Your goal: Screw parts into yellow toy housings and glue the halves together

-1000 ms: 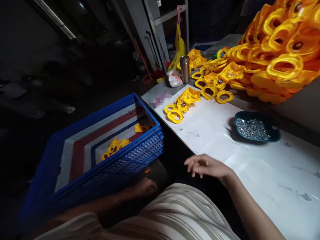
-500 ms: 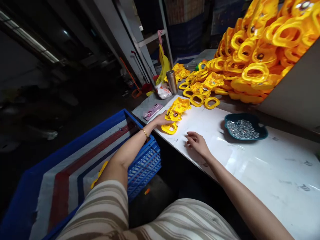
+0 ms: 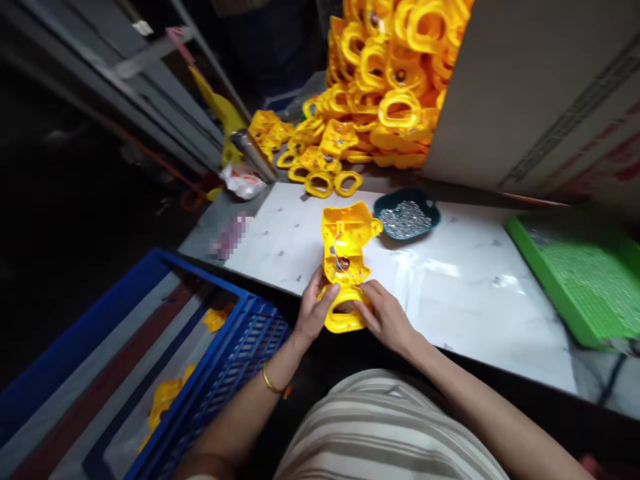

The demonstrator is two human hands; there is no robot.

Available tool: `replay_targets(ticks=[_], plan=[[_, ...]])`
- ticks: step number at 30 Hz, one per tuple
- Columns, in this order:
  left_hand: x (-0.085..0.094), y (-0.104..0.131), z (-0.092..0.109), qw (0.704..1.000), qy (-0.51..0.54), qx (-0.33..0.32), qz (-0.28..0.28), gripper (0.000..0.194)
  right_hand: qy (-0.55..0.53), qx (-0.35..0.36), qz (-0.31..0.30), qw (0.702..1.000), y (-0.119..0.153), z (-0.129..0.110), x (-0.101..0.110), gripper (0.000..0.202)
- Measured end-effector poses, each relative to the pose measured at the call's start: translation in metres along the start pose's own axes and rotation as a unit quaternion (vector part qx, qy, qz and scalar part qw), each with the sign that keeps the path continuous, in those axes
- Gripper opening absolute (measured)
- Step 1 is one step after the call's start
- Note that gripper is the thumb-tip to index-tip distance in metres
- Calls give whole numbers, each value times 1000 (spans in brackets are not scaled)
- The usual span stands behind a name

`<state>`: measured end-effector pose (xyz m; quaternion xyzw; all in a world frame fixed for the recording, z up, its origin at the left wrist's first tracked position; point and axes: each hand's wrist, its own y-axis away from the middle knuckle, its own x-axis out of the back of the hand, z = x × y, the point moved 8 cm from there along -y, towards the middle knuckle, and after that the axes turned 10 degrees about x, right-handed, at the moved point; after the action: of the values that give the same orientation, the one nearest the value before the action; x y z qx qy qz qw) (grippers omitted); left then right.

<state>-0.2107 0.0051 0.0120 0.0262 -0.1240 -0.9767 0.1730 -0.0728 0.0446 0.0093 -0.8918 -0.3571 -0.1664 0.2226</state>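
Between both hands is a yellow plastic toy shell [image 3: 347,243], its hollow inner side facing up, with thin wires and a small round dark part showing. Its looped handle end points toward my body. My left hand [image 3: 316,308] grips the left side of the loop, thumb on top. On the right side of the loop, my right hand [image 3: 383,312] has its fingers closed round the edge. The shell lies over the near edge of the white work surface [image 3: 450,300]. Beyond it sits a dark teal dish [image 3: 433,220] of small shiny metal pieces, probably screws.
Similar yellow shells [image 3: 395,110] are piled at the back. A metal flask [image 3: 255,155] and a white plastic bag [image 3: 243,181] stand back left. A green tray [image 3: 590,280] of small pieces is at right. A blue crate [image 3: 150,267] with yellow parts stands lower left.
The yellow shell has come from the table's left end to in front of my body. My right hand has joined my left on its loop. The view has turned right, showing the green tray.
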Motion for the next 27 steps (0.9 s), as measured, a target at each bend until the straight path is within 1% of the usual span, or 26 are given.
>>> replay_targets(ticks=[1, 3, 5, 6, 7, 9, 10, 12, 15, 16, 17, 18, 19, 21, 22, 23, 24, 25, 27], plan=[[-21, 5, -5, 999, 22, 16, -35, 58, 13, 0, 19, 1000, 21, 0, 14, 23], [-61, 11, -18, 993, 33, 59, -95, 60, 50, -21, 69, 996, 62, 3, 43, 22], [-91, 13, -29, 986, 9, 96, -137, 59, 93, -60, 125, 986, 98, 11, 73, 21], [-101, 12, -33, 983, -13, 108, -145, 57, 115, -81, 152, 978, 115, 15, 87, 21], [-108, 10, -36, 983, -39, 113, -143, 56, 137, -103, 177, 969, 130, 18, 101, 22], [-113, 4, -36, 983, -99, 100, -117, 57, 177, -149, 203, 951, 155, 26, 125, 25], [-114, 0, -35, 983, -129, 86, -100, 58, 194, -175, 204, 943, 164, 30, 134, 27], [-115, -7, -31, 978, -186, 55, -71, 61, 223, -223, 183, 931, 178, 37, 147, 31], [-114, -16, -27, 962, -267, 18, -46, 64, 269, -287, 129, 910, 191, 44, 159, 36], [-112, -17, -25, 953, -299, 3, -40, 66, 291, -303, 121, 899, 195, 43, 163, 38], [-111, -18, -22, 941, -337, -14, -33, 67, 313, -315, 125, 887, 198, 42, 169, 41], [-109, -18, -18, 924, -379, -40, -24, 66, 335, -322, 144, 874, 201, 38, 175, 42], [-109, -16, -11, 903, -422, -75, -11, 65, 352, -321, 178, 861, 202, 33, 183, 42], [-112, -7, 7, 855, -490, -169, 22, 60, 370, -293, 266, 841, 202, 21, 198, 35], [-118, -1, 16, 833, -507, -219, 34, 55, 371, -270, 302, 836, 198, 15, 202, 30], [-126, 5, 25, 816, -513, -263, 37, 49, 369, -243, 322, 837, 192, 11, 204, 26], [-136, 12, 31, 805, -512, -299, 30, 42, 368, -218, 324, 844, 183, 10, 203, 24], [-147, 17, 35, 798, -508, -324, 16, 35, 367, -198, 313, 853, 173, 10, 200, 23], [-173, 25, 38, 792, -500, -351, -25, 25, 376, -179, 271, 868, 153, 15, 190, 25]])
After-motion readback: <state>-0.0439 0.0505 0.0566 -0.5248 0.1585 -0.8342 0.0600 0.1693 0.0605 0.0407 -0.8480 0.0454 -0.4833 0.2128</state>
